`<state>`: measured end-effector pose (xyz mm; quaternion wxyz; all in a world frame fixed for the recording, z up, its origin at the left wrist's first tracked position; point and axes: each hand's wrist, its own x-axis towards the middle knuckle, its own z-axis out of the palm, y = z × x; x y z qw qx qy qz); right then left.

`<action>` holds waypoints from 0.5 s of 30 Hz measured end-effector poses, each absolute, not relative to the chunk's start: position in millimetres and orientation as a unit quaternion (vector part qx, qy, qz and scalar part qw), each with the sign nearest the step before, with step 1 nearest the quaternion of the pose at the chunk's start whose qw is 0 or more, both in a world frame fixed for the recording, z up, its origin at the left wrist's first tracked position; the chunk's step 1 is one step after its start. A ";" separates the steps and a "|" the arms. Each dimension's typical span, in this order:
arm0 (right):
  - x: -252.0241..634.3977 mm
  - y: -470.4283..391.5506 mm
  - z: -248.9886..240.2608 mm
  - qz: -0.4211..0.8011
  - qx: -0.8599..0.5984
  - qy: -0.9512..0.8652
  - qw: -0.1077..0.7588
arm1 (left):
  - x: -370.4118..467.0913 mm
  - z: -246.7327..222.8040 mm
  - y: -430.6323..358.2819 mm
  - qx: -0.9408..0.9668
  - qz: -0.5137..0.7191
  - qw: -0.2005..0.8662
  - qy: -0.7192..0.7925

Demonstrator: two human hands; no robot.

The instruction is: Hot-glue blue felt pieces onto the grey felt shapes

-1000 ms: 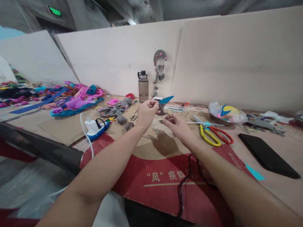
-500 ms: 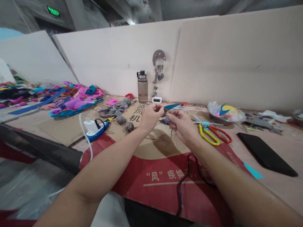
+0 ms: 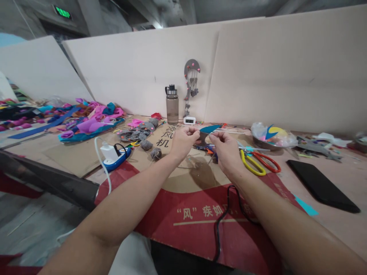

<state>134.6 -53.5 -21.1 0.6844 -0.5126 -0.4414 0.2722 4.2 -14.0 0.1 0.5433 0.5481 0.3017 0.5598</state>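
Note:
A pointed teal-blue piece point(image 3: 210, 129) is held above the cardboard in the head view. My left hand point(image 3: 185, 142) pinches its left end, fingers closed. Just to the right, my right hand point(image 3: 225, 149) has thumb and fingertips pressed together at the lower right edge of the piece; whether they grip the piece or something thin beside it is too small to tell. Scissors with yellow and red handles point(image 3: 253, 163) lie right of my right hand. Small dark blue and orange items lie beneath the hands, partly hidden.
A bottle point(image 3: 172, 109) and a small white clock point(image 3: 189, 120) stand behind. Left are grey yarn balls point(image 3: 156, 153), a blue power strip point(image 3: 117, 162) and coloured fabric point(image 3: 91, 124). Right are a filled bowl point(image 3: 268, 145) and a black phone point(image 3: 322, 185). A black cord point(image 3: 218, 233) crosses the red cardboard.
My right hand has moved slightly right and up, its fingers now closer together at the teal-blue piece. The piece shows a broader face. My left hand has hardly moved.

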 end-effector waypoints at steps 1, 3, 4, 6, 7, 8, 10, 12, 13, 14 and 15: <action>135.0 -53.5 -21.2 0.269 -0.514 -0.441 0.685 | 4.5 0.9 -14.8 0.546 0.558 0.547 0.303; 135.6 -52.9 -21.5 0.262 -0.517 -0.441 0.685 | 4.8 2.7 -16.6 0.541 0.551 0.556 0.306; 136.1 -52.5 -21.8 0.258 -0.518 -0.443 0.685 | 5.0 3.7 -17.6 0.538 0.549 0.560 0.309; 137.3 -51.2 -22.7 0.251 -0.515 -0.453 0.683 | 5.0 5.6 -19.6 0.534 0.547 0.564 0.313; 138.0 -50.5 -23.3 0.248 -0.512 -0.459 0.682 | 5.0 6.5 -20.5 0.533 0.545 0.565 0.315; 138.7 -49.9 -23.9 0.246 -0.509 -0.464 0.682 | 5.0 7.2 -21.3 0.533 0.543 0.567 0.316; 140.3 -48.8 -25.2 0.242 -0.505 -0.472 0.681 | 4.8 7.9 -22.4 0.533 0.537 0.571 0.318; 141.6 -48.1 -26.1 0.237 -0.506 -0.474 0.680 | 4.5 7.9 -22.6 0.534 0.535 0.573 0.318; 142.0 -48.0 -26.4 0.238 -0.507 -0.475 0.679 | 4.4 7.6 -22.3 0.536 0.535 0.572 0.317; 142.2 -48.1 -26.4 0.241 -0.507 -0.475 0.677 | 4.2 7.1 -22.0 0.537 0.535 0.571 0.315; 142.3 -48.4 -26.2 0.245 -0.507 -0.475 0.676 | 4.0 6.6 -21.5 0.539 0.535 0.571 0.313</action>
